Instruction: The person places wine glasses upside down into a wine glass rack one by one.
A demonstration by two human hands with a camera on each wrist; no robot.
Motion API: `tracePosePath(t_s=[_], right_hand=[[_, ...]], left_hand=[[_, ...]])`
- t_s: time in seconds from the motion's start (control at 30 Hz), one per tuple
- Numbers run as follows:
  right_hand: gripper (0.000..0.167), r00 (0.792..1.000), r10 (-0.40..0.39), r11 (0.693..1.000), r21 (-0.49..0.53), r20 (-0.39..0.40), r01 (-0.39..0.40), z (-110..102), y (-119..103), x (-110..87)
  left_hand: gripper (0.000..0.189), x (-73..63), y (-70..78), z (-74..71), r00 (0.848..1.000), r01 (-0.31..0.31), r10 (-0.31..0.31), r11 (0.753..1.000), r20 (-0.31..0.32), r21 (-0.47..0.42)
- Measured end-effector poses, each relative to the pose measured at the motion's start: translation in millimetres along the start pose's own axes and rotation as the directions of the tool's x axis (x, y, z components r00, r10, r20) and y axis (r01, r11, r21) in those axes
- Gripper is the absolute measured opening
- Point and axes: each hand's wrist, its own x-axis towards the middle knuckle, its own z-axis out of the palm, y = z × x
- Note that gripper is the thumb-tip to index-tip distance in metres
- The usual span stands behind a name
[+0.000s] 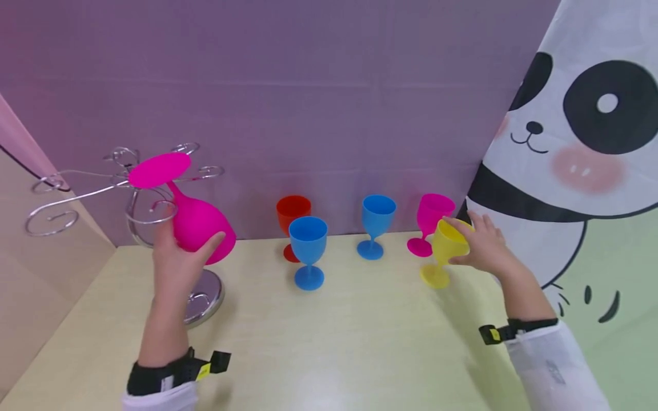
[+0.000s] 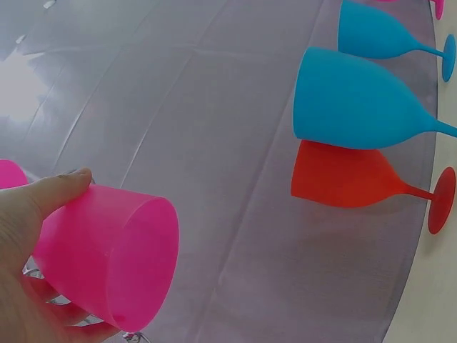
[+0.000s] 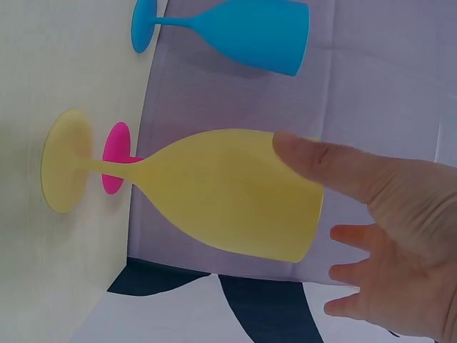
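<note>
In the head view my left hand (image 1: 177, 257) grips a pink goblet (image 1: 200, 225) round its bowl. That goblet is upside down and tilted, foot up, beside a silver wire rack (image 1: 103, 187) with curled arms. In the left wrist view the thumb lies along the pink bowl (image 2: 114, 250), with fingers beneath. My right hand (image 1: 483, 245) is at the bowl of an upright yellow goblet (image 1: 436, 275), fingers spread near the rim. In the right wrist view the thumb overlaps the yellow goblet's bowl (image 3: 221, 193); three fingertips are apart from it. Whether the thumb touches is unclear.
On the table (image 1: 354, 342) stand a red goblet (image 1: 293, 211), a nearer blue goblet (image 1: 308, 240), another blue goblet (image 1: 378, 214) and a pink goblet (image 1: 432, 211). A purple cloth (image 1: 319, 114) hangs behind. A panda-print cloth (image 1: 576, 194) hangs at the right.
</note>
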Motion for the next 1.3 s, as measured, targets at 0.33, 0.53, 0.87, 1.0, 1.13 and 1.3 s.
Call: tracePosePath(t_s=[0.33, 0.53, 0.87, 1.0, 1.13, 1.3], right_hand=[[0.081, 0.998, -0.019, 0.997, -0.072, 0.053, 0.023, 3.1, -0.5, 4.0], [0.082, 0.997, 0.009, 0.999, -0.046, 0.083, -0.005, 5.2, 3.3, 6.2], [0.083, 0.998, 0.011, 0.997, -0.082, 0.057, -0.006, 5.9, 8.4, 7.2], [0.084, 0.998, 0.019, 0.996, -0.085, 0.052, -0.015, 5.0, 9.2, 7.0], [0.085, 0.998, 0.031, 0.997, -0.072, 0.057, -0.026, 3.7, 10.2, 7.0], [0.087, 0.997, 0.030, 0.997, -0.068, 0.066, -0.025, 2.8, 11.6, 6.9]], left_hand=[[0.096, -3.6, -2.6, -5.1, 0.999, 0.014, -0.017, 0.997, -0.038, -0.073], [0.091, -9.3, -2.9, -6.3, 0.996, 0.025, -0.036, 0.992, -0.086, -0.120], [0.094, -13.8, -10.6, -6.3, 0.990, -0.040, 0.013, 0.982, -0.140, -0.185], [0.095, -15.2, -14.1, -3.5, 0.991, -0.028, 0.001, 0.980, -0.135, -0.196], [0.094, -16.6, -16.0, -1.6, 0.991, -0.014, -0.010, 0.983, -0.131, -0.181], [0.094, -17.1, -17.5, -1.0, 0.993, -0.004, -0.014, 0.988, -0.116, -0.153]])
